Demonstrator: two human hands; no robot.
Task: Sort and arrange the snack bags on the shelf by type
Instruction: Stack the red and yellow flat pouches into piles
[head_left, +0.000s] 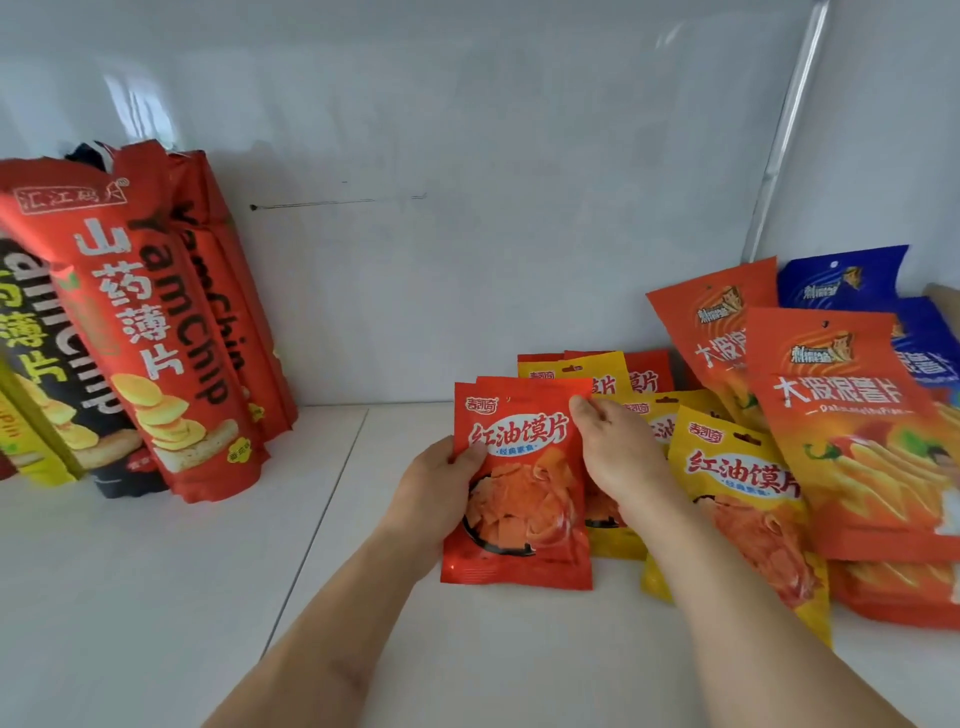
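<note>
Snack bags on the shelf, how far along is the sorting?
Done: the tall yam chip bags stand grouped at left. In hand: left hand and right hand hold small red bags. Left: yellow bags, orange bags and blue bags lie mixed at right.

On the tall red bag (156, 332) standing at the left you can read "山药薄片" and "YamChip"; its top label is too blurred to read with certainty. The black bag (67, 364) beside it shows part of "YamChip". The small red bag (519, 483) reads "红油馍片"; so does the yellow bag (743, 499). The large orange bag (852, 426) carries large Chinese lettering that you cannot read reliably.
</note>
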